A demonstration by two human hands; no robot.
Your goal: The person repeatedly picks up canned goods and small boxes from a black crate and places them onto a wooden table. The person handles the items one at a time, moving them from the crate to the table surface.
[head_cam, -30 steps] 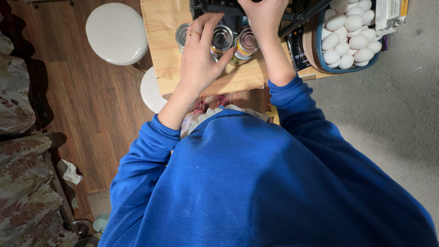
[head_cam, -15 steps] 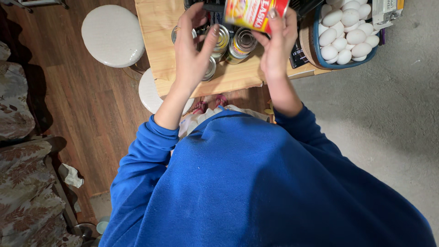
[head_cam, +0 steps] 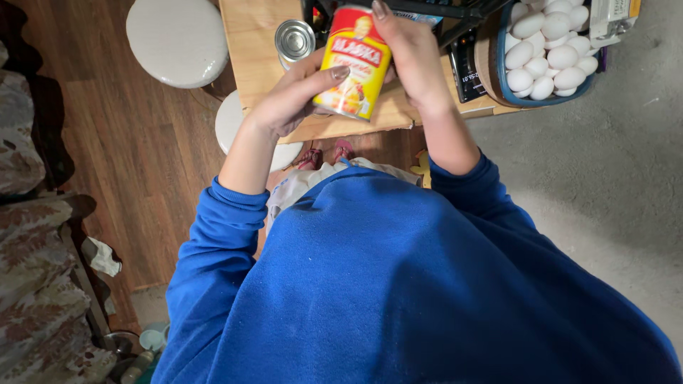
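While standing over the wooden table (head_cam: 256,43), held a yellow-and-red labelled can (head_cam: 353,62) up in both hands, clear of the tabletop and slightly tilted. Judged the lift as done, with the can off the surface and fully carried. Saw no sign of it being opened: lower rim intact, top end hidden under a fingertip, so could not tell about the lid. Left one plain silver tin (head_cam: 294,39) upright on the table, just beyond the left hand (head_cam: 292,99) and apart from it.

Cupped the can's lower left side with the left hand, thumb (head_cam: 334,73) laid across the label near the bottom and the other fingers curled behind, out of sight. Closed the right hand (head_cam: 413,60) around the upper right side, with one fingertip (head_cam: 379,11) hooked over the top edge. Kept both sets of fingers wrapped firmly on the can, neither hand open, and the can between the two palms, touching both.

Noted a blue-rimmed basket (head_cam: 501,78) of white eggs (head_cam: 548,50) at the table's far right, well apart from the can. Noted also a dark device with a small display (head_cam: 466,67) just beside the right wrist. Passed over two round white stools (head_cam: 178,43) on the wood floor to the left.
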